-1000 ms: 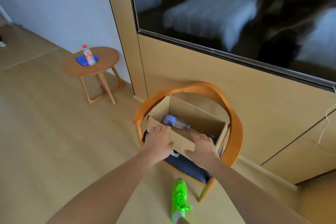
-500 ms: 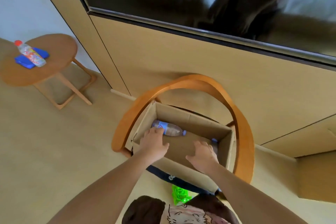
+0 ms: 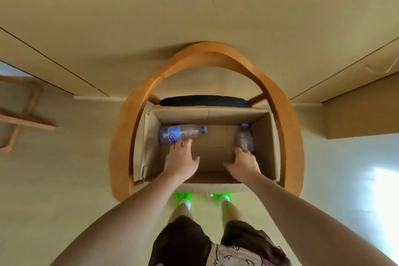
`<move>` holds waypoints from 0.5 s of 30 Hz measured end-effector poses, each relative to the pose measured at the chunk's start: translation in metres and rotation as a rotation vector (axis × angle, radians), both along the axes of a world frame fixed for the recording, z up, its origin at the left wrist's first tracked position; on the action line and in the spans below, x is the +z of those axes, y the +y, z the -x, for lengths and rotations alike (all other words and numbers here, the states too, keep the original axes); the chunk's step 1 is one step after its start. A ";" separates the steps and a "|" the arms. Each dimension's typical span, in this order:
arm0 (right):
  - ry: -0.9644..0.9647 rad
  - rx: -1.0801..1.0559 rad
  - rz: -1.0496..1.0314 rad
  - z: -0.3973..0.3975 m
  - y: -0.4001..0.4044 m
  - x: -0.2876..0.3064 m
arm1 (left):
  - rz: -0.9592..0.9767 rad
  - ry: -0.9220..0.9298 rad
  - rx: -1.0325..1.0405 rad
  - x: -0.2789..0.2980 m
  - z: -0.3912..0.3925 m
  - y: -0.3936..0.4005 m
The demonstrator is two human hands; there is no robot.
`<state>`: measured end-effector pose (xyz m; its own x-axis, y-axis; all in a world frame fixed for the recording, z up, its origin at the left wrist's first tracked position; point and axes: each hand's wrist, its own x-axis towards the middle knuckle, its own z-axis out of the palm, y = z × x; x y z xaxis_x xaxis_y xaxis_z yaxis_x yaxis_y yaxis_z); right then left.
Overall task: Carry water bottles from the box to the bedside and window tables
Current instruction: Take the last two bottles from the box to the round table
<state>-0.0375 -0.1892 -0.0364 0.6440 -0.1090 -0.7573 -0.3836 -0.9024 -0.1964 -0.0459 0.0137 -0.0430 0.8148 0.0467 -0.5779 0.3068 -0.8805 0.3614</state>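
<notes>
Inside the box (image 3: 265,147), both hands, left hand (image 3: 181,161) and right hand (image 3: 244,163), reach spread toward two lying bottles, left bottle (image 3: 181,133), right bottle (image 3: 244,139); smooth, likely light plastic, best grasped mid-body.

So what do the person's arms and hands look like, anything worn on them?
Both arms are bare from the frame edge to the wrist: no sleeves show. The left hand and right hand wear no gloves, and no rings, watch or bracelets are visible.
</notes>
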 end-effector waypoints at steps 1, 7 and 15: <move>0.008 -0.022 0.006 -0.001 0.001 -0.007 | 0.006 0.003 -0.004 -0.006 -0.003 0.002; -0.004 -0.223 0.068 -0.017 -0.002 -0.054 | -0.056 -0.075 -0.069 -0.047 -0.026 0.022; -0.062 -0.251 0.240 -0.032 -0.006 -0.110 | -0.191 -0.137 -0.182 -0.105 -0.048 0.045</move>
